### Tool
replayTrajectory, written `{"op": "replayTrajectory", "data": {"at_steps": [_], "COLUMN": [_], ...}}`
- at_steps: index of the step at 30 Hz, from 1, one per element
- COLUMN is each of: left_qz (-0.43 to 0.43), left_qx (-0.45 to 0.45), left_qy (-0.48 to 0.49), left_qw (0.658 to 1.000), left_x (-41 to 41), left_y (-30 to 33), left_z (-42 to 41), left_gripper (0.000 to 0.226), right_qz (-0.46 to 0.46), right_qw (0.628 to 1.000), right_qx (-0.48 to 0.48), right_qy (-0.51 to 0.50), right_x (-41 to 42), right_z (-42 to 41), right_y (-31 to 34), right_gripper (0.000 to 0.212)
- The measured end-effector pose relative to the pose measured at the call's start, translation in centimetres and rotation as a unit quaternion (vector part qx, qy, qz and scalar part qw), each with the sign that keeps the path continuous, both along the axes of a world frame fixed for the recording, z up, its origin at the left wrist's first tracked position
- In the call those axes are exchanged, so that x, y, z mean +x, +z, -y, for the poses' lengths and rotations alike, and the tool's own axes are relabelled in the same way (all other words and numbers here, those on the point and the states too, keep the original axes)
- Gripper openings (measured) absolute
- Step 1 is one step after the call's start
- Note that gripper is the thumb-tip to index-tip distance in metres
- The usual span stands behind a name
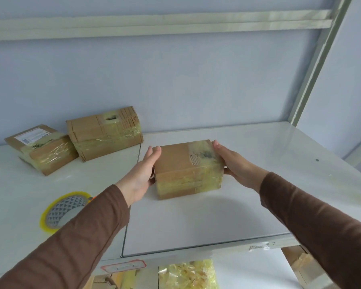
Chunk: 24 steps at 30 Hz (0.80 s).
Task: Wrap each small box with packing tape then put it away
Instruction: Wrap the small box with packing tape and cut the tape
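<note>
Flanking the taped box at nine and three o'clock, left hand and right hand press flat-fingered against its short ends, equally near.

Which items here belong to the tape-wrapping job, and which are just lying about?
Job:
box between the hands, left hand, right hand
two taped boxes at the back left
tape roll

Lying about:
red-bordered label on the shelf edge
yellowish plastic on the lower shelf
</note>
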<state>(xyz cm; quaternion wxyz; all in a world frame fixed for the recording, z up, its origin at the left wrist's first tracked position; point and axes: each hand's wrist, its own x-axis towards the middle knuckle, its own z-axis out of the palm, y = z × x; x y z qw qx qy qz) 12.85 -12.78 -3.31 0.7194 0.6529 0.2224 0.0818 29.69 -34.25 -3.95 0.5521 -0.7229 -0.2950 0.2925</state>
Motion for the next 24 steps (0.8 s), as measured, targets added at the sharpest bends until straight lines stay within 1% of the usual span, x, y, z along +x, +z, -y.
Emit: {"op": "replayTrajectory", "data": {"at_steps": [2,4,6,8,9,10,13,15,16,18,20,24], "left_qz": [0.06,0.124,0.154,0.149,0.141,0.134,0.092,0.051,0.034,0.014,0.004,0.005], "left_qx": [0.012,0.041,0.062,0.079,0.083,0.08,0.044,-0.016,-0.052,-0.092,-0.091,-0.085], "left_qy": [0.017,0.046,0.073,0.089,0.095,0.099,0.104,0.093,0.088,0.091,0.107,0.141], "left_qw": [0.998,0.99,0.983,0.982,0.982,0.983,0.989,0.994,0.994,0.992,0.99,0.986], "left_x": [0.1,-0.3,-0.8,-1.3,-1.6,-1.9,-1.7,-1.3,-1.0,-0.6,-0.2,0.1], "left_y": [0.4,1.2,1.2,0.3,-0.2,-0.4,-0.1,0.2,0.3,0.4,0.4,0.4], "left_z": [0.5,1.0,1.7,2.5,3.0,3.3,3.2,3.0,2.9,3.0,3.0,3.5], "left_gripper": [0.068,0.051,0.044,0.041,0.044,0.052,0.08,0.094,0.092,0.07,0.052,0.045], "right_qz": [0.0,-0.014,-0.031,-0.034,-0.035,-0.041,-0.081,-0.138,-0.159,-0.168,-0.172,-0.185], "right_qw": [0.998,0.983,0.965,0.958,0.957,0.958,0.962,0.964,0.966,0.971,0.968,0.962], "right_qx": [0.044,0.133,0.196,0.208,0.207,0.204,0.189,0.174,0.16,0.132,0.124,0.136], "right_qy": [-0.053,-0.124,-0.17,-0.193,-0.198,-0.199,-0.177,-0.146,-0.128,-0.107,-0.133,-0.15], "right_x": [-0.8,-1.5,-2.3,-3.3,-3.8,-4.2,-4.6,-4.5,-4.6,-4.9,-5.2,-4.8], "right_z": [-0.3,-0.2,0.3,0.6,0.7,0.8,1.1,1.3,1.2,0.6,0.1,-0.2], "right_y": [0.0,0.4,0.2,-0.5,-0.9,-1.0,-0.2,0.8,1.3,1.7,1.6,1.0], "right_gripper": [0.048,0.044,0.042,0.032,0.027,0.026,0.046,0.05,0.043,0.032,0.034,0.036]}}
